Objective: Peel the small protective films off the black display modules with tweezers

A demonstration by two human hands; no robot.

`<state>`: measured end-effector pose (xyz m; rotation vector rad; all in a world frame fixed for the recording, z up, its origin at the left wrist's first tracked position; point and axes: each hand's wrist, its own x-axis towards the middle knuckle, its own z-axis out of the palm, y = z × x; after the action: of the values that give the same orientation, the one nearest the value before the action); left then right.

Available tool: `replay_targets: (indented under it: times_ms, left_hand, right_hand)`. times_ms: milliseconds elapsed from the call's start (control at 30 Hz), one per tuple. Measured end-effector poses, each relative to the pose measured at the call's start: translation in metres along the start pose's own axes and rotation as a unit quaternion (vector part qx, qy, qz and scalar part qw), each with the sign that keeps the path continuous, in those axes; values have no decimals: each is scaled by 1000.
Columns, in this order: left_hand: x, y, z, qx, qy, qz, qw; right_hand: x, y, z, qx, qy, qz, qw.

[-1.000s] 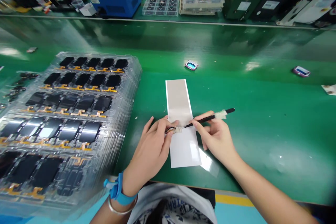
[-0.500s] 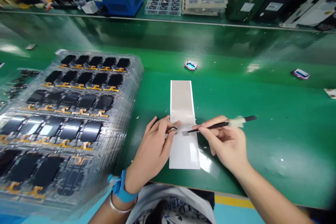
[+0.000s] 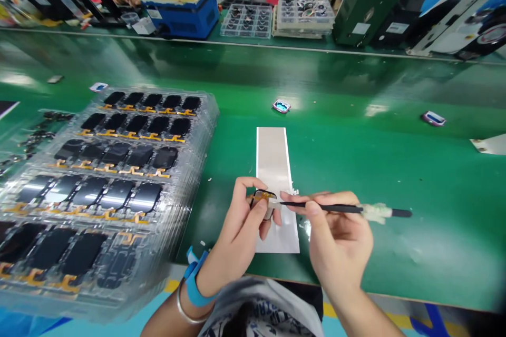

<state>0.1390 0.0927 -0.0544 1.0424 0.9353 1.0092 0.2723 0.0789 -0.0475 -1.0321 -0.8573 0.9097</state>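
Fingers (image 3: 256,209) of the left hand (image 3: 237,234) are closed narrowly on a small dark display part (image 3: 264,196) with an orange flex tail, held just above the near half of a white strip (image 3: 272,160). Fingers (image 3: 306,205) of the right hand (image 3: 340,245) pinch a pair of black tweezers (image 3: 328,208), lying almost level. The tweezers' tip touches the right edge of the display part, at the flex. A pale wad (image 3: 375,212) is wrapped round the tweezers' far end.

Progress, as judged: one part is in work at the tip, and whatever the tip carries is too small to make out. A few white scraps (image 3: 294,191) lie at the strip's right edge, and the strip's face looks largely bare. To the left, a stack of clear trays (image 3: 118,179) has its pockets filled with like parts. Which of these are finished cannot be told.

The green counter (image 3: 375,158) also carries two loose small parts, one (image 3: 281,106) beyond the strip and one (image 3: 433,118) well to the right. A blue strap (image 3: 193,280) circles the left wrist.
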Motion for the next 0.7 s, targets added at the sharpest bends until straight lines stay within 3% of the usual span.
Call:
replay_targets:
  times_ms: [167,700]
  left_hand:
    - [-1,-8,5,-83,-21,28,996]
    - [-6,-12,5,-52,25,25,998]
  right_hand:
    - [-7,15,7,6,21,3,1000]
    - [-11,23,7,-9,9,3,1000]
